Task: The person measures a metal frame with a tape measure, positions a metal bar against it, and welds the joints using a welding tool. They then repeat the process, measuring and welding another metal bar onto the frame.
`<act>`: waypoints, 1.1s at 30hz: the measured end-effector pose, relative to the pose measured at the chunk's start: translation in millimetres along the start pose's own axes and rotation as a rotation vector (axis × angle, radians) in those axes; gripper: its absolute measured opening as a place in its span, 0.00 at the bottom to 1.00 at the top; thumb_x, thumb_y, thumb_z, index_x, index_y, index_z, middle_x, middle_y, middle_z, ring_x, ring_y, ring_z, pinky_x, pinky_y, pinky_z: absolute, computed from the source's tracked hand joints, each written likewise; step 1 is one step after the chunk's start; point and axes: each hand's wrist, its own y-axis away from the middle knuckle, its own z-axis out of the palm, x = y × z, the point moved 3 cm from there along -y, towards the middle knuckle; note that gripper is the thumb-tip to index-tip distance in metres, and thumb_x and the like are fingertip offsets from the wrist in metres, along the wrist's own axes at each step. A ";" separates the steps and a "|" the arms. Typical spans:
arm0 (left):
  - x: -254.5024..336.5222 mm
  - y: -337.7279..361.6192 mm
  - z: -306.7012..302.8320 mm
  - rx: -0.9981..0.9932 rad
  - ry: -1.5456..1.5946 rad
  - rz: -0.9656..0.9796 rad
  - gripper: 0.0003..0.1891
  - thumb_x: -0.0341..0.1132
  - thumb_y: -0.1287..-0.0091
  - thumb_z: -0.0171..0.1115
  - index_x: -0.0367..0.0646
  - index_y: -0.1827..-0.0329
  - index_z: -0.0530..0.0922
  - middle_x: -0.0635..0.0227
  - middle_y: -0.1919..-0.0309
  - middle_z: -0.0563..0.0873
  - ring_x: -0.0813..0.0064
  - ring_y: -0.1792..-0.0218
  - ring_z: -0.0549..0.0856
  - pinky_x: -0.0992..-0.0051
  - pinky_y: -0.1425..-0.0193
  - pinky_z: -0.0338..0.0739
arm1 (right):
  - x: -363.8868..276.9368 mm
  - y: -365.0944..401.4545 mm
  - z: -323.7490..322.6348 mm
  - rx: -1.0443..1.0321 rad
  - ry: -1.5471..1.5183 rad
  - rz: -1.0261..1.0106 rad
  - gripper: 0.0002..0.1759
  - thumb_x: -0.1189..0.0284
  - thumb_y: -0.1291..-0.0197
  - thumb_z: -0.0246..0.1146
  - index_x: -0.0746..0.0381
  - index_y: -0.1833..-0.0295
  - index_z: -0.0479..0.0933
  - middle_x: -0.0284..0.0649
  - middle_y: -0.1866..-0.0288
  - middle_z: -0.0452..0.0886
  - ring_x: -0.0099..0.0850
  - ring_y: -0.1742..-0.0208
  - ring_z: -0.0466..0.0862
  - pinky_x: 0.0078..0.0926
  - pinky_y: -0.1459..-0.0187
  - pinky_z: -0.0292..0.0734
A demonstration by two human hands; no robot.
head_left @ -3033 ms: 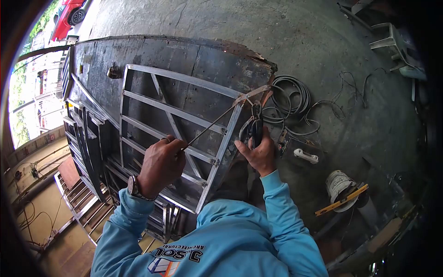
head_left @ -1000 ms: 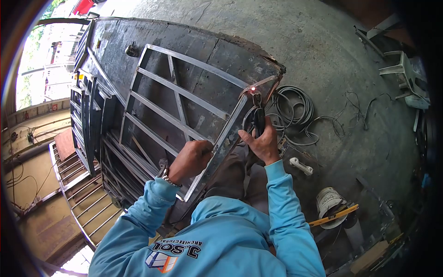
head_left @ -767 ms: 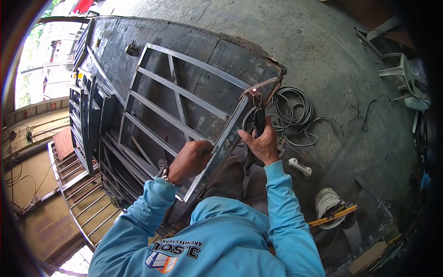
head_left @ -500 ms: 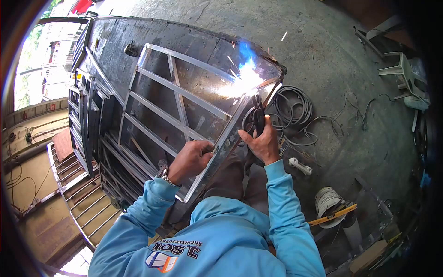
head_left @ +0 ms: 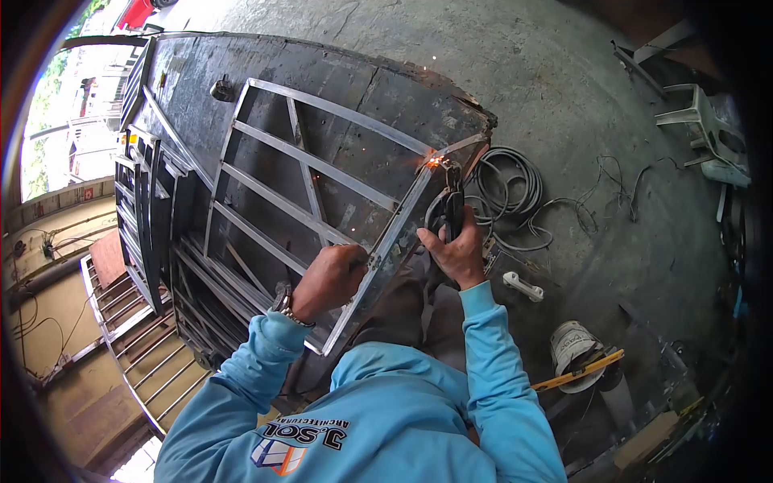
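On the steel counter (head_left: 266, 60) our left hand (head_left: 330, 278) clamps the frame rail (head_left: 398, 225) running to the glowing corner (head_left: 436, 161), just beyond our right hand (head_left: 457, 256) gripping the electrode holder (head_left: 451, 213).

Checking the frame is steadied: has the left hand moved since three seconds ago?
Yes: the left hand shifted right, off the inner bars of the metal frame onto its side rail.
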 end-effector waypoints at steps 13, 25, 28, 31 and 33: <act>-0.7 2.0 -2.2 -0.157 0.286 -0.128 0.12 0.28 0.36 0.66 0.31 0.52 0.84 0.52 0.65 0.89 0.64 0.64 0.88 0.65 0.57 0.81 | -6.3 -3.2 5.5 0.017 -0.001 0.031 0.31 0.54 0.52 0.81 0.64 0.55 0.74 0.37 0.68 0.80 0.29 0.70 0.82 0.31 0.66 0.79; -6.7 8.8 -2.4 -0.294 0.723 -0.211 0.12 0.29 0.26 0.63 0.30 0.45 0.84 0.69 0.65 0.87 0.82 0.67 0.84 0.76 0.59 0.81 | 0.7 4.8 4.6 0.150 -0.083 -0.008 0.32 0.58 0.50 0.81 0.64 0.50 0.73 0.33 0.65 0.79 0.21 0.66 0.80 0.20 0.68 0.79; -18.0 13.9 5.0 -0.255 0.583 -0.239 0.12 0.29 0.26 0.63 0.30 0.46 0.84 0.69 0.65 0.87 0.82 0.66 0.84 0.76 0.59 0.81 | 3.4 13.5 1.6 0.158 -0.134 0.011 0.32 0.58 0.51 0.81 0.65 0.49 0.72 0.34 0.60 0.80 0.21 0.64 0.80 0.20 0.67 0.81; -17.5 13.7 8.5 -0.170 0.432 -0.243 0.11 0.30 0.26 0.62 0.31 0.47 0.84 0.69 0.67 0.86 0.82 0.67 0.83 0.76 0.60 0.80 | 13.1 22.2 -0.4 0.125 -0.123 0.040 0.33 0.58 0.50 0.81 0.65 0.49 0.73 0.35 0.58 0.80 0.21 0.63 0.81 0.20 0.66 0.82; -12.9 8.6 7.2 -0.141 0.351 -0.191 0.11 0.29 0.27 0.62 0.31 0.47 0.84 0.69 0.68 0.86 0.82 0.68 0.83 0.76 0.61 0.80 | 15.7 26.6 -2.0 0.115 -0.134 0.041 0.33 0.58 0.50 0.81 0.65 0.48 0.73 0.35 0.59 0.80 0.21 0.62 0.81 0.19 0.66 0.82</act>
